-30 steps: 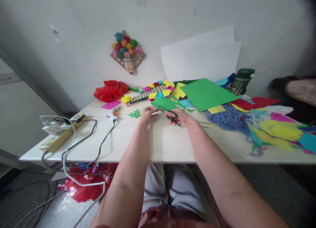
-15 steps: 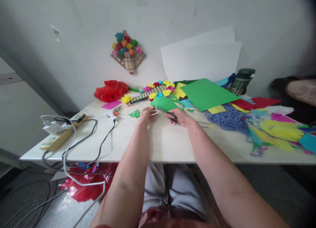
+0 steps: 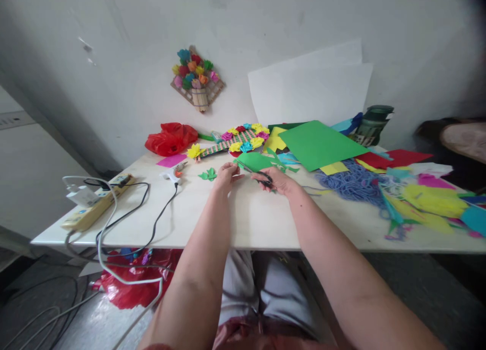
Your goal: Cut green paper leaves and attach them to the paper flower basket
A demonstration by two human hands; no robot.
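On the pale worktop (image 3: 243, 218), near its far middle, the green paper piece (image 3: 255, 161) lies with its long axis running left to right, its narrow end toward the left hand (image 3: 227, 174), whose fingertips pinch that edge; the right hand (image 3: 278, 179) is curled around the black scissors (image 3: 261, 175), whose blades point up and left into the paper. Against half a second ago both hands sit almost where they were, the paper only slightly shifted; a small green cut-out (image 3: 208, 175) lies just left of the left hand.

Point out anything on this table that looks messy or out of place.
Cut paper scraps and blue yarn lie heaped loosely on the table's right side, and the power strip sits near the left edge, its cables trailing over it.
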